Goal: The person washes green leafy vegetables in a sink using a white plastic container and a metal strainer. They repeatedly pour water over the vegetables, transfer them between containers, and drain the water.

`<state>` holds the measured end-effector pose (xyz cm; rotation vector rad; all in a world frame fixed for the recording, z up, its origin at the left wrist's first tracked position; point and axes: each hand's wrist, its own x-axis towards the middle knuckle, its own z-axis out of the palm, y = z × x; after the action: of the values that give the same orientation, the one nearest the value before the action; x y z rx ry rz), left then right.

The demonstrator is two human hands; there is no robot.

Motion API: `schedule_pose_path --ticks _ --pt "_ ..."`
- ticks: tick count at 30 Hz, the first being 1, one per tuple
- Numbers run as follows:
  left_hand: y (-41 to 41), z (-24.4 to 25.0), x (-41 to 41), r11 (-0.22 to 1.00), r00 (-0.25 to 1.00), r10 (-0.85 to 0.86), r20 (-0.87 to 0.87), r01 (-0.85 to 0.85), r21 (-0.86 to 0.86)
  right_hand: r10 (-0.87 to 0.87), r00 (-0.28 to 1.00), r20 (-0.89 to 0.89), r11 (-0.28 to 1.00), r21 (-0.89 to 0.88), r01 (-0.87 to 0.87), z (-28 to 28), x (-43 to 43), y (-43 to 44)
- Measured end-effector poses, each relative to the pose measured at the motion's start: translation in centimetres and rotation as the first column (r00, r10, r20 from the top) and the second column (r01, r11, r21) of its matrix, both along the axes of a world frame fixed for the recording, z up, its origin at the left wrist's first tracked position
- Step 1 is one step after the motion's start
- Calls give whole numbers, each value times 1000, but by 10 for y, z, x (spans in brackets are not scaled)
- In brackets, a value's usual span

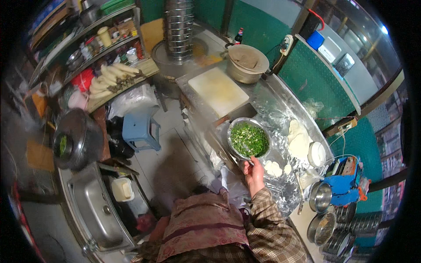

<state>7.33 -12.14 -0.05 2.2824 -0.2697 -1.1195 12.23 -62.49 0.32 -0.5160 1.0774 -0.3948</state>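
Note:
My right hand [254, 172] grips the near rim of a round metal bowl [232, 152] filled with chopped greens [249, 139]. The bowl is at the worktable's near edge, beside a cleaver [242, 112] with a wooden handle. My left hand is out of view. To the right of the bowl, a large piece of dough [297, 139] lies on the floured metal worktable [269, 115]. Several small dough pieces [273, 168] lie nearer to my right hand, and a rolling pin [299, 189] is beyond them.
A white cutting board [218, 91] and a large pot [247, 74] occupy the table's far end. Stacked steamers [179, 29] rise behind. A blue stool [139, 133] stands on the floor at left, near a metal sink [95, 203]. Metal bowls [320, 197] are at right.

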Motion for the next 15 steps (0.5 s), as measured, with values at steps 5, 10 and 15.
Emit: schedule_pose_path --ticks 5,10,15 --pt "-12 19 87 999 1000 -14 6 14 29 -6 1000 -6 1000 11 6 -27 67 -5" --pt "-48 19 179 996 996 -84 14 83 27 -75 996 -53 996 53 77 -38 120 -18" --pt "-86 12 270 980 980 -199 -10 199 1 -50 990 -131 998 17 52 -40 166 -31"
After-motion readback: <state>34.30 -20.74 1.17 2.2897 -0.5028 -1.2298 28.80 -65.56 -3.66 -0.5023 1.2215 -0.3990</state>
